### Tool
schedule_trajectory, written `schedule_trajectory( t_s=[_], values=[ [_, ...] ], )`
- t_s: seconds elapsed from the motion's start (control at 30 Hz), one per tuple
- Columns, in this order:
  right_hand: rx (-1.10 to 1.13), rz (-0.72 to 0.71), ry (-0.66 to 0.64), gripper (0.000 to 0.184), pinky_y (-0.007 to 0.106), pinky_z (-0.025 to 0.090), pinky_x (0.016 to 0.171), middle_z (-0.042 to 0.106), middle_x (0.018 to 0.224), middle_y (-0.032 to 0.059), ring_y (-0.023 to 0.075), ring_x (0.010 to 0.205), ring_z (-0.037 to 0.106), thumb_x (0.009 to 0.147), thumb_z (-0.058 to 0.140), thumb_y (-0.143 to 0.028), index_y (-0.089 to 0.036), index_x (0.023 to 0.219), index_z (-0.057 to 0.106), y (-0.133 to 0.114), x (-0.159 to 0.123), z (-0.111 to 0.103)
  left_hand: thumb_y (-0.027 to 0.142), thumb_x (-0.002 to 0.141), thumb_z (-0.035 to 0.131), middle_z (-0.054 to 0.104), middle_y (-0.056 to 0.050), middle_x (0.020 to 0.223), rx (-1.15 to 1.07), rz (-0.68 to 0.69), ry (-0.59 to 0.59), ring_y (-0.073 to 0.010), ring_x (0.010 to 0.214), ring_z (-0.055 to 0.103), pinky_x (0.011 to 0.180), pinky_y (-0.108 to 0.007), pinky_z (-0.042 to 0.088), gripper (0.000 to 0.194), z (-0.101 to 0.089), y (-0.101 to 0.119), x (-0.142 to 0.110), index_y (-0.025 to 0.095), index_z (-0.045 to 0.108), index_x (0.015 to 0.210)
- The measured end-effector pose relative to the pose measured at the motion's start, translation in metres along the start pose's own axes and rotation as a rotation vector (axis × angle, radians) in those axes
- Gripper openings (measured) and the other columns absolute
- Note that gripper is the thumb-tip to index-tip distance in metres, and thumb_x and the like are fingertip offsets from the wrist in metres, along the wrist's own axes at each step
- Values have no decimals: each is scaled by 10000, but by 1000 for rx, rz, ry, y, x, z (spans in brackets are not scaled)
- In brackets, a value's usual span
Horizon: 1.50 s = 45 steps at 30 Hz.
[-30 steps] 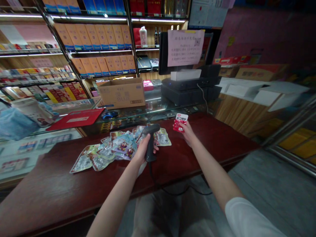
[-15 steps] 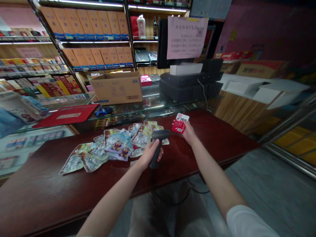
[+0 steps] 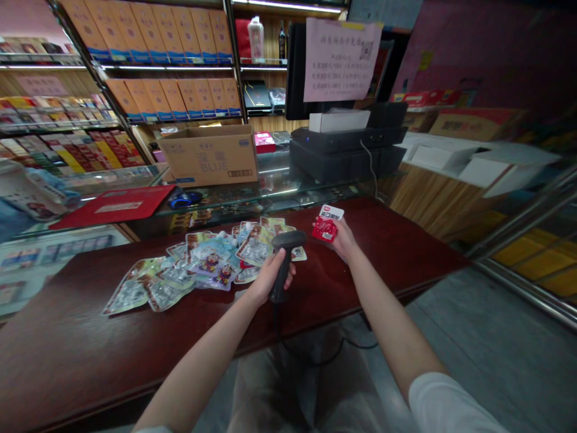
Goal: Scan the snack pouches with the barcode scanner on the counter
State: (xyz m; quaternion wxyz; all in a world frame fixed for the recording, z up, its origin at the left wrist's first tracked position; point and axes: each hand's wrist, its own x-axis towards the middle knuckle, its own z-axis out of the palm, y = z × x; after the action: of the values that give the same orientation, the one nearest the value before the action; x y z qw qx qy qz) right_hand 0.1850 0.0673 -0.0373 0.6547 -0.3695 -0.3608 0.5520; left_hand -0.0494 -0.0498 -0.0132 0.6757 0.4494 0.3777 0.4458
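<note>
My left hand (image 3: 267, 278) is closed round the grip of a black corded barcode scanner (image 3: 285, 258), whose head points right toward a small red and white snack packet (image 3: 327, 225). My right hand (image 3: 345, 238) grips that packet by its lower edge, a little above the dark red counter (image 3: 81, 337). Left of the scanner, several clear and coloured snack packets (image 3: 198, 267) lie spread in a loose pile on the counter.
Behind the counter runs a glass showcase (image 3: 279, 195) bearing a cardboard box (image 3: 210, 155), a red mat (image 3: 115, 204), a blue mouse (image 3: 184, 199) and a black till (image 3: 347, 150) with a paper notice. Shelves of boxed goods (image 3: 157, 36) fill the back wall. Grey floor lies at right.
The scanner in my left hand has shifted right, closer to the red packet. The view has dropped slightly; the packet stays held in my right hand.
</note>
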Motion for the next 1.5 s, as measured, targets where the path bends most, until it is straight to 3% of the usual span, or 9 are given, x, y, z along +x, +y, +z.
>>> schedule_trajectory(
  t_s=[0.17,0.37,0.47,0.67,0.83,0.97,1.13,1.3,1.5],
  values=[
    [-649,-184,396,354,449,529,951,696,1148,101,257,1085,672,845,513,-277,-207,1192,532,-14,9,-29,773,721,628,595,2,545,0,47,57,-95,369,475,356,-216,321,641,-16,19,-3,155,574,880],
    [-1235,41,691,524,555,383,1059,609,1276,259,378,1234,570,896,543,-345,-124,1367,479,-36,-1,-58,767,686,670,593,-4,541,4,104,185,-96,361,451,358,-231,321,628,-41,48,-9,165,605,853],
    [-1362,-41,794,754,610,302,1092,398,1474,343,447,1371,399,827,636,-343,-63,1470,360,-29,-5,-59,795,687,642,531,-3,466,23,96,222,-114,366,454,368,-241,314,658,-49,51,-7,155,644,841],
    [-1538,-166,447,386,638,295,1057,554,1364,194,378,1285,457,828,586,-290,-204,1200,646,-11,-1,-64,782,696,647,555,-10,496,14,100,257,-113,372,460,370,-247,312,602,-51,44,-1,186,591,754],
    [-1550,-222,482,455,620,227,1124,579,1358,202,328,1321,463,839,465,-120,-135,1269,610,-17,2,-65,768,708,655,548,16,510,-4,94,248,-104,372,461,380,-243,338,594,-45,44,-3,188,562,795],
    [-1414,-342,253,374,483,396,1040,655,1244,170,306,1175,572,892,508,-243,-149,1232,632,-9,-3,-33,793,694,644,547,9,494,14,81,224,-106,368,467,372,-238,320,622,-42,45,-4,183,561,779],
    [-1475,-272,-86,454,475,398,1027,669,1194,125,315,1129,570,829,644,-606,-228,1071,717,24,-18,22,817,673,637,548,-11,472,36,80,192,-101,361,464,372,-234,324,641,-39,43,-3,183,543,704],
    [-1584,-244,-88,569,515,339,1057,614,1256,139,351,1204,507,774,671,-672,-230,1130,711,36,-28,44,803,664,662,546,7,478,18,82,191,-104,360,461,366,-235,329,628,-34,43,-4,193,531,740],
    [-1531,-125,-104,384,493,369,1050,611,1269,129,335,1205,531,758,747,-447,-222,1067,721,29,-21,34,776,662,689,566,10,515,4,96,195,-102,376,474,370,-234,338,615,-33,42,-4,193,526,773]
  ],
)
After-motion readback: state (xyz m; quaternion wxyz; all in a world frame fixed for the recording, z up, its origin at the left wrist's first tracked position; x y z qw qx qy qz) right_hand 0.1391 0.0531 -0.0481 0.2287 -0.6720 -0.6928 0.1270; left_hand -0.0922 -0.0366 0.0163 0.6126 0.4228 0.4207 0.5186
